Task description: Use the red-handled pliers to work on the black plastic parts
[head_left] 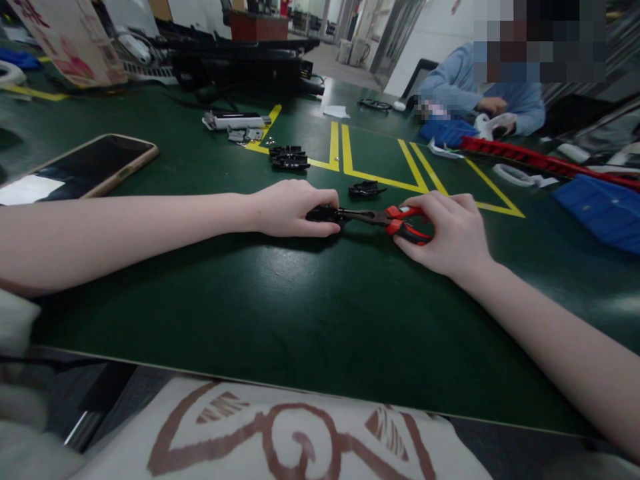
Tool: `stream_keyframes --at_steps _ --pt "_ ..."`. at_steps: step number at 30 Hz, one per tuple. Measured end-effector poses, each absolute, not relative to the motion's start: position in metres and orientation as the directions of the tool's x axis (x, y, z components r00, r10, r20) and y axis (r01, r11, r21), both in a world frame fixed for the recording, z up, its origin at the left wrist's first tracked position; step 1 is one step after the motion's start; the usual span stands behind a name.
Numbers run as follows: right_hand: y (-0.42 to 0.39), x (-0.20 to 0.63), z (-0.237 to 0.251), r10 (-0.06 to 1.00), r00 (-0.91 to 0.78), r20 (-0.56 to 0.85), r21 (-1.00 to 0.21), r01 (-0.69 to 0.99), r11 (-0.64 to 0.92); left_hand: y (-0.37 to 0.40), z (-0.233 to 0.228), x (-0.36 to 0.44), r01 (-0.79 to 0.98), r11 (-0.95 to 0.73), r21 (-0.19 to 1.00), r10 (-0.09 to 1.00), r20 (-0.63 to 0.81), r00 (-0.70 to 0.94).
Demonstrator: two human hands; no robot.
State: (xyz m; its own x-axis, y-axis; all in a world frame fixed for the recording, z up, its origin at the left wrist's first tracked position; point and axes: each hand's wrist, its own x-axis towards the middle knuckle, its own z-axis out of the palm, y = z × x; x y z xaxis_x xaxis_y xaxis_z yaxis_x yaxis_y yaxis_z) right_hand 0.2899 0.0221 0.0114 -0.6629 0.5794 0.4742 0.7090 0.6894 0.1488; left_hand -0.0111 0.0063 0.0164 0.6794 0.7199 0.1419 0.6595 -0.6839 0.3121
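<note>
Green tabletop (285,313), glossy, marked with yellow tape (385,181). Near its middle, left hand (295,208) pinches a small black part (320,213) between thumb and fingers; right hand (450,230), fingers curled round red-and-black handles, holds pliers (393,215), their nose at the part's right end. Similar black pieces (289,159) lie just beyond. Phone (107,163) at left. Far right, a co-worker in blue sleeves (530,110) sits at the table. Behind, a reddish-brown desk (259,27) and pale floor (333,57).
</note>
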Motion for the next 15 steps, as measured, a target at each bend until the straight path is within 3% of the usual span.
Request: stream_keyframes --at_steps 15 --pt "0.0218 0.2911 0.0110 0.563 -0.652 0.508 0.185 0.721 0.668 0.0064 0.0163 -0.0114 0.637 -0.699 0.324 0.704 0.157 0.693"
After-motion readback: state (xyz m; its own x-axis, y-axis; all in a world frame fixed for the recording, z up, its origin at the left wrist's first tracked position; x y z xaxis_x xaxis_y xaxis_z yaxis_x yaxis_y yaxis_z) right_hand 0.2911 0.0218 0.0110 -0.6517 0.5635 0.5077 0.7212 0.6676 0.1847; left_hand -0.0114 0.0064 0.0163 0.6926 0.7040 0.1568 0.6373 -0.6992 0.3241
